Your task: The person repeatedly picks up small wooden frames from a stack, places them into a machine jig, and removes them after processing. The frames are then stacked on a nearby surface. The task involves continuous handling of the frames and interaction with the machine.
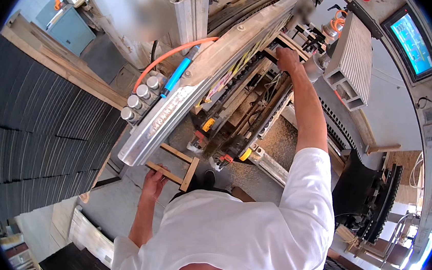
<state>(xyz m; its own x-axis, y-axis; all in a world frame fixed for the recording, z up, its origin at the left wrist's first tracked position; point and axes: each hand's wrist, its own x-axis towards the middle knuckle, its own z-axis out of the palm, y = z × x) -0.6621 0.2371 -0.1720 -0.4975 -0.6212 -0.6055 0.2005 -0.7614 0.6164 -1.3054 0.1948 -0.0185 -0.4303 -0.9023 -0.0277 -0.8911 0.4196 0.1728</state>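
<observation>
White shirt cloth point(228, 228) fills the foreground, worn by the person whose left hand point(155, 182) is wrapped round one rail of a pale wooden frame point(190, 173). That frame is held off the near end of the machine bed point(249, 136), its far ends hidden by the tip of the metal beam point(169, 113). The right hand point(288, 60) curls, fist-like, at the bed's far end beside wooden strips point(299, 48); whether it grips one I cannot tell. Handling woodwork at the machine seems the step in hand; the next move probably calls for keeping the frame clear of the beam's tip. Along the beam run a blue tube point(176, 77) and an orange hose point(175, 47); stacked dark panels point(47, 130) crowd the left, and sawdust point(280, 135) litters the bed's right side.
</observation>
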